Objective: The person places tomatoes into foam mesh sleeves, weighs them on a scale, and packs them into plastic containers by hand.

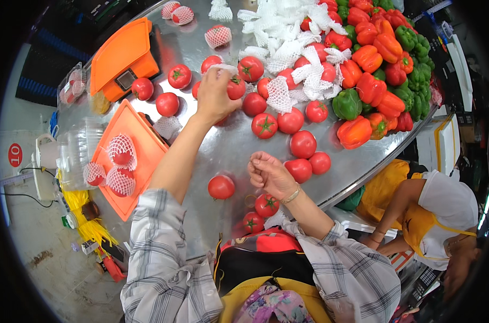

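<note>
My left hand (218,95) reaches over loose tomatoes on the metal table (204,149). Its thumb and fingers are around a red tomato (236,87), and white foam netting (227,68) lies at its fingertips. My right hand (270,173), with a bracelet at the wrist, hovers with curled fingers, and nothing shows in it. Beside it are a tomato (221,187) on the left and two tomatoes with green stems (267,205) below. More tomatoes (303,144) lie to its upper right. Net-wrapped tomatoes (122,150) rest on an orange tray (141,161) at the left.
An orange scale (121,56) stands at the upper left, near clear plastic containers (81,149). Foam nets (276,36) are heaped at the top, beside a pile of red, orange and green bell peppers (369,89). A person in a yellow apron (420,230) is at the right.
</note>
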`<state>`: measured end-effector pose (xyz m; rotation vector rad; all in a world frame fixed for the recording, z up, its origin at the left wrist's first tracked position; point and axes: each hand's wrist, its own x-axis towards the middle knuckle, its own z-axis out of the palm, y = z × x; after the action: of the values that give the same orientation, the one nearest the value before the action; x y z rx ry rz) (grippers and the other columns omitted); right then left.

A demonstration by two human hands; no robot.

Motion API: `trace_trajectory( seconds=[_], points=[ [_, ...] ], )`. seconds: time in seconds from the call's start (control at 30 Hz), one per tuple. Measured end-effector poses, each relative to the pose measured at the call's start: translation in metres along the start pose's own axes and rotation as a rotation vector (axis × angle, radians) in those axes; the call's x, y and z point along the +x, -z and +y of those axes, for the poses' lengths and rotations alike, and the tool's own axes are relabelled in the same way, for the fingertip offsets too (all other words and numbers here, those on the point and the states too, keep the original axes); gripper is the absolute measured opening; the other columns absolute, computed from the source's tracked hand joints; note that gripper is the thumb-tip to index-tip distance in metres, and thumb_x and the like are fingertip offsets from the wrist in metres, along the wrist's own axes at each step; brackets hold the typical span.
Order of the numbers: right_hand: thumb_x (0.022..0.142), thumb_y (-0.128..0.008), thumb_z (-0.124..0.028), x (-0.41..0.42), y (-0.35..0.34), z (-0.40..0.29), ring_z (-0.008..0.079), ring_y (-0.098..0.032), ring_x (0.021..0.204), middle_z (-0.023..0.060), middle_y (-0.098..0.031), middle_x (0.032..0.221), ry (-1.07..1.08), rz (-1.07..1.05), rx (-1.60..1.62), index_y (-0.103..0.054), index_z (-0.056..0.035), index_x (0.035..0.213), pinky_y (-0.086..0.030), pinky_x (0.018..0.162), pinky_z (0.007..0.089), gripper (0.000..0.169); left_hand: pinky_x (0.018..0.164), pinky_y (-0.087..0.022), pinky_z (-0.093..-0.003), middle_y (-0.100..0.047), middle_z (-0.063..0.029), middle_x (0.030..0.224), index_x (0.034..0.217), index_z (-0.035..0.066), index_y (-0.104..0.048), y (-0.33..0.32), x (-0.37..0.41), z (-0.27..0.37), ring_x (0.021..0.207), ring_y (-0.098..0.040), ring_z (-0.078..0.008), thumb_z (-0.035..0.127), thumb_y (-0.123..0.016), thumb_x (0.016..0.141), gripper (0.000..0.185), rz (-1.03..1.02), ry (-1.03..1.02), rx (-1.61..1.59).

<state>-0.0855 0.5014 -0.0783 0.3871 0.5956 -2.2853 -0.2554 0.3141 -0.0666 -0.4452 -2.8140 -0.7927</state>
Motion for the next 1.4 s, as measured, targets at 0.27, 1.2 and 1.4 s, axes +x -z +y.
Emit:
trace_trajectory(
  seconds=[0.27,1.2,1.4],
  points=[
    [0.1,-0.047,-0.033,0.005,-0.054,-0.01,0.0192,-0.058,0.111,0.007,-0.061,0.124,-0.12,-0.235,0.105,-0.053,-0.0077,0.128,-0.044,0.1,0.0407,0.038,0.097,-0.045,-0.0509,-0.052,-0.0117,0.134,0.139,0.011,-0.042,0.08,-0.167,0.062,0.121,-0.053,-0.0308,0.034,-0.076,0.071,0.079,-0.346,0.797,-2.141],
    [0.077,-0.072,-0.026,0.098,0.057,-0.138,0.0347,-0.062,0.087,0.0194,-0.064,0.092,0.954,0.941,-1.95,-0.065,-0.0017,0.103,-0.049,0.079,0.0414,0.036,0.108,-0.031,-0.0513,-0.031,-0.0266,0.144,0.126,0.015,-0.057,0.133,-0.205,-0.014,0.131,-0.035,-0.0468,0.016,-0.078,0.072,0.058,0.438,0.365,0.447],
    [0.087,-0.064,-0.014,0.072,-0.013,-0.093,0.0161,-0.06,0.066,0.0092,-0.068,0.082,0.823,0.421,-1.478,-0.066,-0.0012,0.1,-0.048,0.063,0.0303,0.019,0.107,-0.032,-0.0504,-0.036,-0.025,0.142,0.13,0.008,-0.053,0.131,-0.22,0.028,0.128,-0.037,-0.0458,0.01,-0.071,0.076,0.057,0.514,0.353,0.395]
  ],
)
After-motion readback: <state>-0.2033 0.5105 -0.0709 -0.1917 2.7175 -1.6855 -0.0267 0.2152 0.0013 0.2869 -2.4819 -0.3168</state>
